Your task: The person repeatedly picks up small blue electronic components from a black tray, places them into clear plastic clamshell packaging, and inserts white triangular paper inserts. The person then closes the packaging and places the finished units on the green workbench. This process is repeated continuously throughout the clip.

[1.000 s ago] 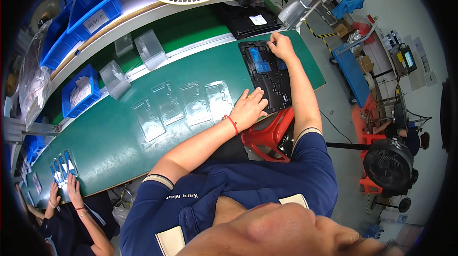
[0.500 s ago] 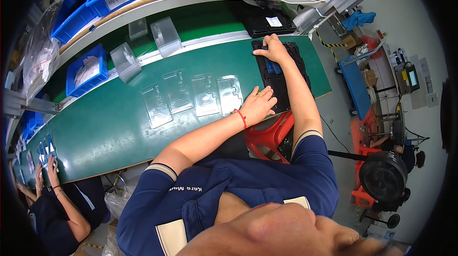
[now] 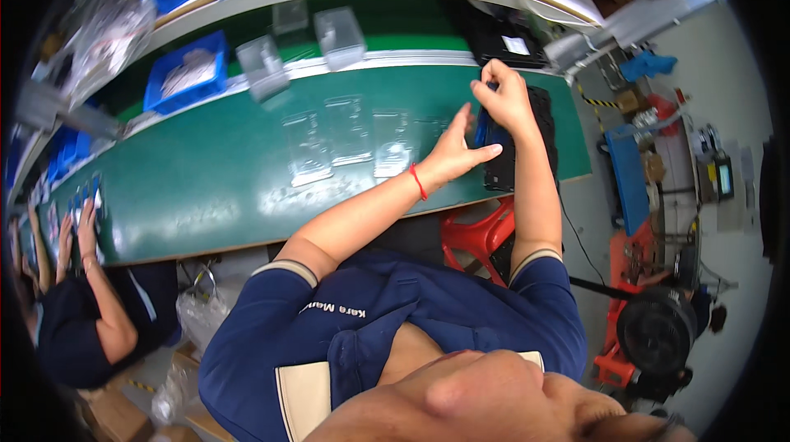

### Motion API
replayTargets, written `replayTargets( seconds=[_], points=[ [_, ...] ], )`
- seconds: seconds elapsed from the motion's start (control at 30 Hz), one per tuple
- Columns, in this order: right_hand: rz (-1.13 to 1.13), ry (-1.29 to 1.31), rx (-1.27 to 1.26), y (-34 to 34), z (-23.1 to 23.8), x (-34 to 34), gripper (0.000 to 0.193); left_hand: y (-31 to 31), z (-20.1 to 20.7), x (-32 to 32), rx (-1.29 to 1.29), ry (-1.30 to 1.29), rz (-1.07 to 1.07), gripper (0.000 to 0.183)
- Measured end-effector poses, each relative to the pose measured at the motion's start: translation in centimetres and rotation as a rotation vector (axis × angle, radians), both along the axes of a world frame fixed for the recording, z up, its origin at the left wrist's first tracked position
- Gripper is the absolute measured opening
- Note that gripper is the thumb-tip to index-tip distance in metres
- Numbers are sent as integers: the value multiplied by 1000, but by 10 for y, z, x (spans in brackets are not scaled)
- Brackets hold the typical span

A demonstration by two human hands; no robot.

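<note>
My right hand is closed at the far end of a black moulded tray, its fingers pinching a narrow dark-blue flat piece. The hand covers much of that piece, so its exact kind does not show. Close by on the left, my left hand is open, thumb and fingers spread around the near side of the blue piece without visibly gripping it. Left of the hands, clear plastic blister trays lie in a row: one clear tray, a second clear tray and a third clear tray. A further one is partly hidden by my left hand.
Behind the green table stand clear bins and a blue bin with pale contents. A black case lies at the back right. A red stool sits under the front edge. A co-worker's hands work at far left.
My right hand has drawn the blue piece up toward the tray's left side. The left hand has lifted off the tray's near end and spread open toward the piece. The whole view has shifted.
</note>
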State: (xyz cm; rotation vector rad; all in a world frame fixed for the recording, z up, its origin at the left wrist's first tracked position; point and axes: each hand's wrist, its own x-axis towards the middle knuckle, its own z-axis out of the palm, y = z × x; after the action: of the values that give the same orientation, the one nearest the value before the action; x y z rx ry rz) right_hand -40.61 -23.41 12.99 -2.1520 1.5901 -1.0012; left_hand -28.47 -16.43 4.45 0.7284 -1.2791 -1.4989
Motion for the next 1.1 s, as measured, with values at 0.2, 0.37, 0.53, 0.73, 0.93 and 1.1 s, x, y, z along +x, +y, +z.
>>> replayTargets(
  seconds=[0.2, 0.37, 0.53, 0.73, 0.93, 1.1],
  points=[
    [320, -211, 168, 44, -22, 96, 34, 36, -6, 90, 565, 513, -304, 35],
    [535, -344, 612, 35, -47, 128, 28, 70, -6, 167, 532, 517, -45, 37],
    [532, -520, 832, 31, -52, 179, 21, 102, -5, 223, 525, 436, 176, 55],
    [418, -66, 346, 5, -80, 232, 27, 132, -21, 274, 523, 539, 209, 67],
    [299, 127, 278, 40, -59, 240, 49, 129, -30, 276, 477, 380, 321, 49],
    [723, -363, 561, 56, -62, 224, 36, 104, -25, 257, 439, 293, 236, 51]
  ],
)
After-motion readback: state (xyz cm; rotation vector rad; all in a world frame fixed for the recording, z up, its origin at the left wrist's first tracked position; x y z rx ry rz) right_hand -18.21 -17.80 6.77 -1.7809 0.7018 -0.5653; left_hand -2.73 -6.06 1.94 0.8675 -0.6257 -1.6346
